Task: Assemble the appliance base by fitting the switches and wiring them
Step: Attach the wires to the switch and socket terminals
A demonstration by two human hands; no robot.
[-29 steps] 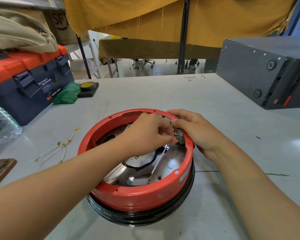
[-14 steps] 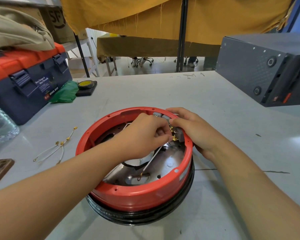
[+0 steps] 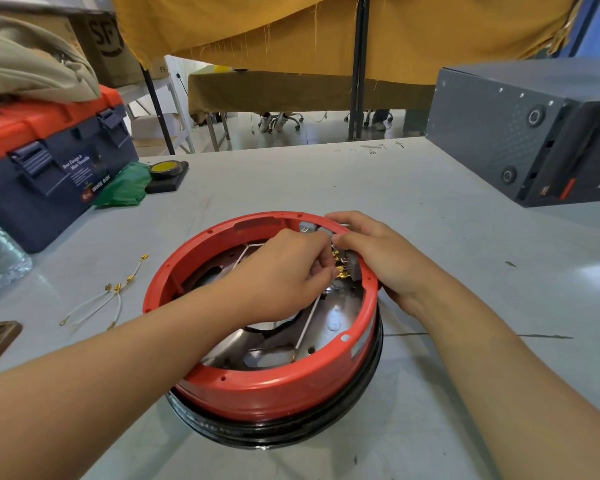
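Inside the red base (image 3: 267,393), left hand (image 3: 284,271) fingers pinch a white wire (image 3: 307,322) at the switch (image 3: 352,268) gripped by the right hand (image 3: 378,254).

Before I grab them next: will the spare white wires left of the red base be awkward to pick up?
Probably floppy: the spare white wires lie in loose curves on the table. Likely very light, being thin. Their brass terminals sit bunched together, so they may snag and lift as a tangle.

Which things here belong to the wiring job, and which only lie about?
For the job:
round red appliance base
grey switches
white wire
spare white wires

Lying about:
blue and orange toolbox
grey metal box
green bag
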